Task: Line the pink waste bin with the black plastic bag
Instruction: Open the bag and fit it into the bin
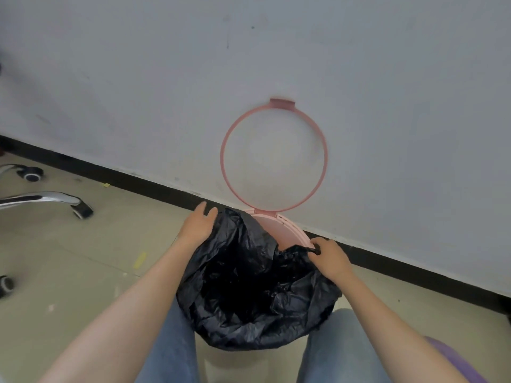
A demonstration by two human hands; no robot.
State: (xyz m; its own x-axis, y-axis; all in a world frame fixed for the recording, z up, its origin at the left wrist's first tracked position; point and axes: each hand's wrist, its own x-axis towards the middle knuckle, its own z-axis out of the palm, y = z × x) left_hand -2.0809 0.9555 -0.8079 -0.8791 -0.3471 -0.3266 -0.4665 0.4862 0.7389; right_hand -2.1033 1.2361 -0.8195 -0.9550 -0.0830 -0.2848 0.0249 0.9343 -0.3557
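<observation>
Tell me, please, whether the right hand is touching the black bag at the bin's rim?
Touching. The head view shows the right hand pinching the black bag's edge between fingertips, beside the pink bin's exposed rim.

The black plastic bag [249, 294] is thin film, crinkled all over, with a faint sheen on its creases. The pink waste bin [287, 233] and its raised ring [275, 156] look like smooth, matt plastic. The chair legs [47, 199] are polished, mirror-bright metal with glossy black castors [30, 174]. The jeans [171, 352] are soft blue denim cloth. The wall [387, 78] is matt, scuffed paint; the floor [83, 258] is dull, speckled tile.
</observation>
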